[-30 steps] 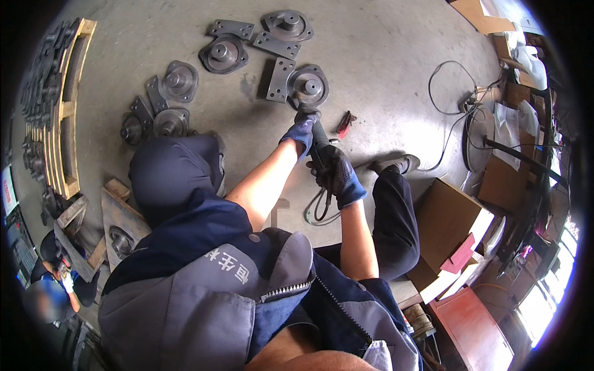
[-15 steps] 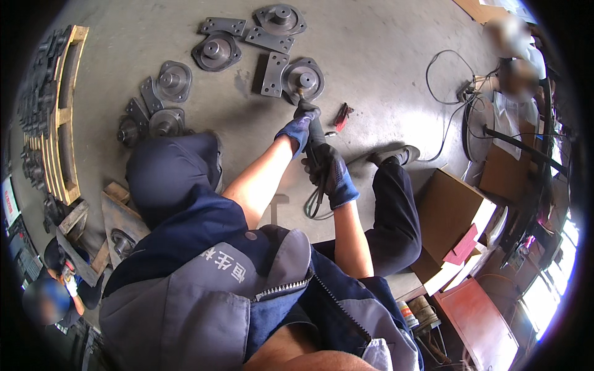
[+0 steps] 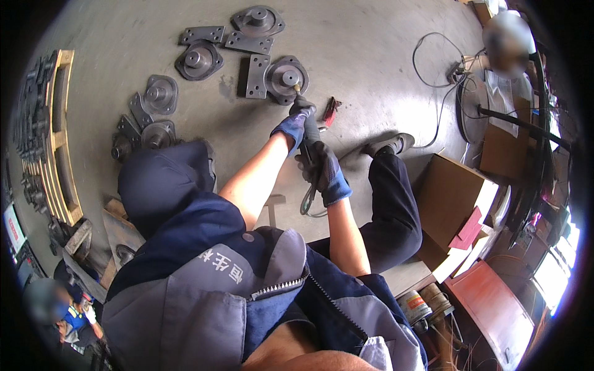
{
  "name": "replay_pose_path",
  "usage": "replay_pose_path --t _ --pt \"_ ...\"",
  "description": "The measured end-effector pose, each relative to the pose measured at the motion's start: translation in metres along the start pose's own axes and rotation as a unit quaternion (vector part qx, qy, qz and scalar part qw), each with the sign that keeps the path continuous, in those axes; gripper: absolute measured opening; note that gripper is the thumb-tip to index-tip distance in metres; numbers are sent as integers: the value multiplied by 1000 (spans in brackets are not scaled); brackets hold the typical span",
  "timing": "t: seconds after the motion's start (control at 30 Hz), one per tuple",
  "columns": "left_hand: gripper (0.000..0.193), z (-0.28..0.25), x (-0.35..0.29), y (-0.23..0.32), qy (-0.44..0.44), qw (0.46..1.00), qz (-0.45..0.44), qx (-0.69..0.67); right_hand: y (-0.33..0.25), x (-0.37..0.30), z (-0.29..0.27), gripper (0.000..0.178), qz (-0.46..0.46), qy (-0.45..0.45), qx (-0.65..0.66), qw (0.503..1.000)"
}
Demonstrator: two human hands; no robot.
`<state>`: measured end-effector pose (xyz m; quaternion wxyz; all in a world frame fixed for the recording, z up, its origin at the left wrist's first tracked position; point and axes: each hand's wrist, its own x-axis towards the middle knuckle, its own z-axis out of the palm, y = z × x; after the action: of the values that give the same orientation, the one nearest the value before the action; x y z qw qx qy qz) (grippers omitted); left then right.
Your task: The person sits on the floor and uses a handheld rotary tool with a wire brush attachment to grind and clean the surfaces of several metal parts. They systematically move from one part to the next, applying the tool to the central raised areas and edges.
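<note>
Both my hands wear dark gloves with blue cuffs and grip a black corded die grinder (image 3: pixel 312 132). My left hand (image 3: pixel 293 127) wraps round its front part, close to the tip. Farther back, my right hand (image 3: pixel 330 177) is closed round the rear of the body, where the cord hangs down. The narrow tip reaches the foot of the raised hub on a round grey metal flange (image 3: pixel 281 68), at the hub's lower right; whether it touches cannot be made out. The flange lies on the floor beside a flat drilled plate (image 3: pixel 257 75).
More flanges (image 3: pixel 258 21) and plates lie ahead and to the left. A red-handled tool (image 3: pixel 332 112) rests right of the grinder. Black cable (image 3: pixel 438 117) loops across the floor near a cardboard box (image 3: pixel 455 204). A loaded wooden pallet (image 3: pixel 60 133) and a co-worker (image 3: pixel 80 318) are at left.
The grinder's tip has shifted from the hub's lower left to its lower right. Both hands keep their grip. The whole view has turned slightly, so the floor parts appear farther left.
</note>
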<state>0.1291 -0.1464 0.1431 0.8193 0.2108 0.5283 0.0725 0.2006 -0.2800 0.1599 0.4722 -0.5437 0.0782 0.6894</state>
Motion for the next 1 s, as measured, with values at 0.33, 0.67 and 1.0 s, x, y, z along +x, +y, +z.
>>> replay_pose_path --t 0.33,0.67,1.0 --pt "55 11 19 10 2 999 0 -37 -18 8 0 50 -27 5 12 1000" --pt "59 -4 44 1 -26 998 -21 -57 -16 9 13 51 -15 30 37 999" --pt "65 3 21 9 -26 999 14 -13 -16 5 15 54 -39 37 14 998"
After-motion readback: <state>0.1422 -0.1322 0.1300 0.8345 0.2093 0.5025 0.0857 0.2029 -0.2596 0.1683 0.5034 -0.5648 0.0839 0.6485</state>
